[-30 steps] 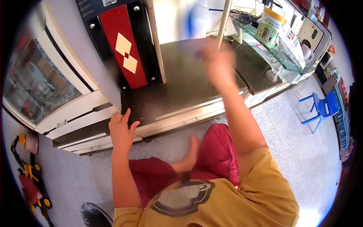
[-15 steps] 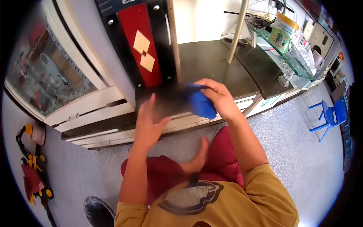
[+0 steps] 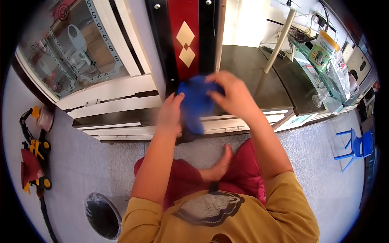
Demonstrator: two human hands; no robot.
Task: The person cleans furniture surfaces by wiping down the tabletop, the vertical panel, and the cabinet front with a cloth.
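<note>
A blue piece of soft cloth point(image 3: 197, 101), smeared by motion, hangs between my two hands in front of the cabinet. Its lower end droops to a narrow tip, and a darker part shows near its right edge. My left hand point(image 3: 169, 113) has its thumb pressed on the cloth's left edge, the other fingers lying partly hidden. On the opposite side my right hand point(image 3: 231, 94) pinches the upper right of the cloth between thumb and fingers, slightly blurred. What kind of article the cloth is cannot be made out.
A low cabinet with a dark top point(image 3: 243, 60) stands ahead, beside a red-and-black panel point(image 3: 187, 40). A lined bin point(image 3: 101, 214) and a toy digger point(image 3: 34, 162) are on the left floor. A blue chair point(image 3: 358, 146) stands right; a yellow-lidded tub point(image 3: 324, 50) sits on a glass shelf.
The blue cloth has moved left and now spreads between both hands. My left hand, open with fingers apart before, has closed on its edge. The view has shifted left.
</note>
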